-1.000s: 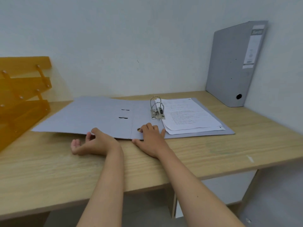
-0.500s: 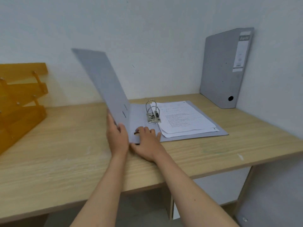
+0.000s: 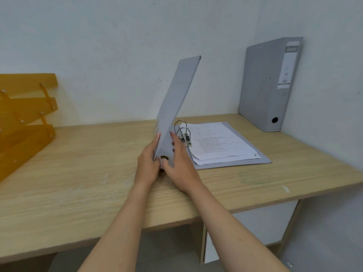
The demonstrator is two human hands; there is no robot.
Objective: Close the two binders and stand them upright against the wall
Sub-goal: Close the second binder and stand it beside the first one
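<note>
A grey lever-arch binder (image 3: 261,157) lies half open on the wooden desk, with white printed sheets (image 3: 218,142) on its metal rings (image 3: 181,128). Its front cover (image 3: 176,107) stands nearly upright, tipped slightly to the right over the rings. My left hand (image 3: 148,163) presses the cover's outer left face near the spine. My right hand (image 3: 179,163) holds the spine end from the right, thumb by the finger hole (image 3: 164,158). A second grey binder (image 3: 263,89) stands closed and upright in the back right corner against the wall.
An orange stacked letter tray (image 3: 23,124) sits at the desk's left edge. The desk (image 3: 78,173) runs along the back wall, with a side wall on the right. A white cabinet (image 3: 255,226) stands under the desk at the right.
The front cover has swung from flat on the desk up past vertical toward the pages. Both hands shifted to the spine end of the binder.
</note>
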